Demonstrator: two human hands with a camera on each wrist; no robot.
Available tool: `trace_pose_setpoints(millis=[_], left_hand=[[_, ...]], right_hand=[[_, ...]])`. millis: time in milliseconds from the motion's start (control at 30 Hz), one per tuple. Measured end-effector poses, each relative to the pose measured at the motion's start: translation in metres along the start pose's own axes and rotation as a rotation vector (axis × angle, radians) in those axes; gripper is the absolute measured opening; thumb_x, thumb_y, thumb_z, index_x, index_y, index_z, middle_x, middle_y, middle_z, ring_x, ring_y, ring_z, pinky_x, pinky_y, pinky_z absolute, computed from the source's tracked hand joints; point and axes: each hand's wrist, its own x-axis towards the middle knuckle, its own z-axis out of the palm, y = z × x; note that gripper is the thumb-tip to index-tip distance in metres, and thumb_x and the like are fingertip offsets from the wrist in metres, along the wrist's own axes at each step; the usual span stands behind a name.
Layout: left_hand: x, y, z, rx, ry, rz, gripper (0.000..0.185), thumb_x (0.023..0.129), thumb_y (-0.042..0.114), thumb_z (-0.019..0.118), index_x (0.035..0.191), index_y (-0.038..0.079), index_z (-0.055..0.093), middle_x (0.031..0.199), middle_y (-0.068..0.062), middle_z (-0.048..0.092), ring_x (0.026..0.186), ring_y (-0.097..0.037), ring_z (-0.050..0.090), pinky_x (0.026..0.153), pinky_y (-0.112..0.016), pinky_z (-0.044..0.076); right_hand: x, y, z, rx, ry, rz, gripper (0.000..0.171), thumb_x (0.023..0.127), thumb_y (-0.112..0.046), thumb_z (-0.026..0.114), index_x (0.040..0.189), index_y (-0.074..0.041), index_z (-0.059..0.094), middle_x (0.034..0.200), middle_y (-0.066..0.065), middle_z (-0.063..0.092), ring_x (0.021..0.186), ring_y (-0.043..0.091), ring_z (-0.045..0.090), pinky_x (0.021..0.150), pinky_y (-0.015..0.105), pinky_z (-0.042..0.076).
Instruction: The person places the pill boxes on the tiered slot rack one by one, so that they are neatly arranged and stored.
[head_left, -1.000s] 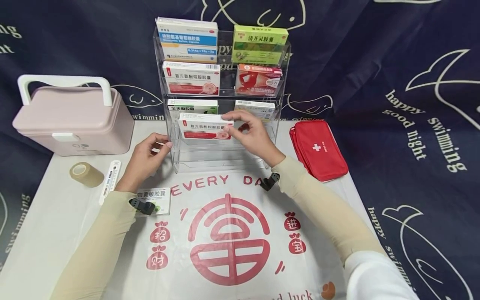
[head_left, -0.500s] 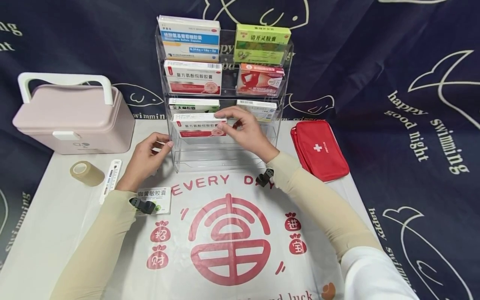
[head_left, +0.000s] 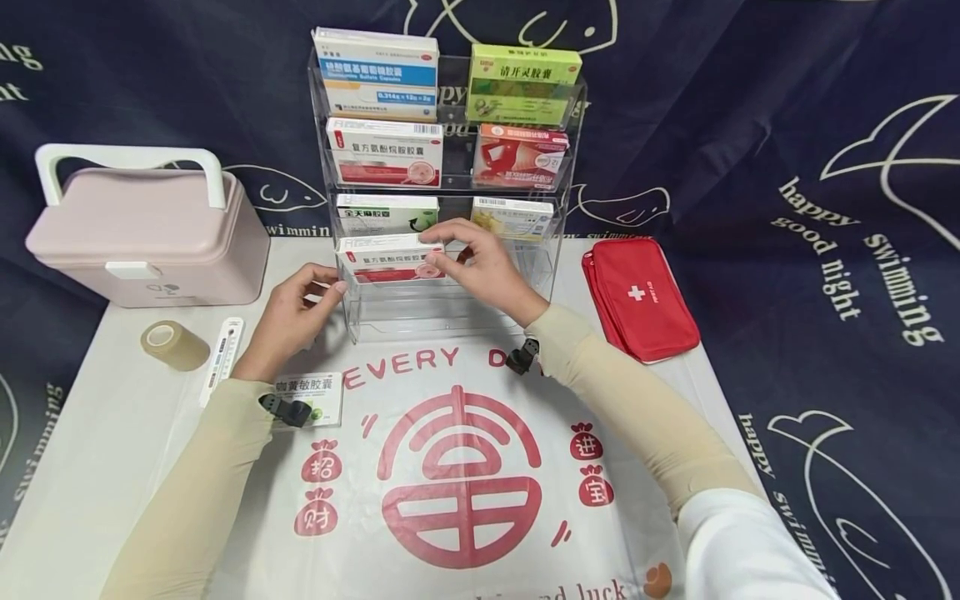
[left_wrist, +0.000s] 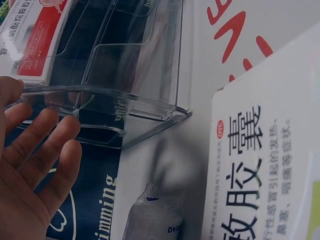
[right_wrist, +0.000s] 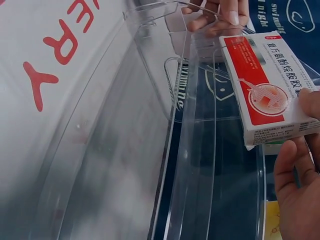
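Observation:
My right hand (head_left: 491,271) pinches a white-and-red medicine box (head_left: 386,265) by its right end, thumb in front. The box stands nearly upright at the left of a lower tier of the clear display rack (head_left: 408,325). In the right wrist view, the box (right_wrist: 270,82) tilts over the clear tier edges. At the rack's left side is my left hand (head_left: 288,321), fingers loosely bent. The left wrist view shows this hand (left_wrist: 40,165) with fingers apart beside the clear side panel, thumb at its edge, holding no box.
Several medicine boxes fill upper tiers, including a green box (head_left: 525,87). A pink case (head_left: 146,237), tape roll (head_left: 174,346) and thermometer (head_left: 222,358) stand left. Another medicine box (head_left: 318,400) lies by my left wrist. A red first-aid pouch (head_left: 641,300) lies right.
My right hand has carried the medicine box left, then slightly down, toward the rack's left side. My left hand has stayed in place.

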Motion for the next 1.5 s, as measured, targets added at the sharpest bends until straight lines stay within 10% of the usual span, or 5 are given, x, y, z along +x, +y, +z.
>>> trace_pose_setpoints(millis=[1500], left_hand=[[0.001, 0.000, 0.000, -0.012, -0.011, 0.013, 0.029, 0.102, 0.028, 0.064, 0.118, 0.004, 0.064, 0.109, -0.010, 0.067, 0.087, -0.012, 0.061, 0.075, -0.022, 0.048]], right_hand=[[-0.010, 0.049, 0.019, -0.060, -0.031, -0.015, 0.024, 0.092, -0.007, 0.076, 0.115, -0.012, 0.074, 0.125, -0.003, 0.065, 0.110, 0.009, 0.058, 0.068, 0.035, 0.053]])
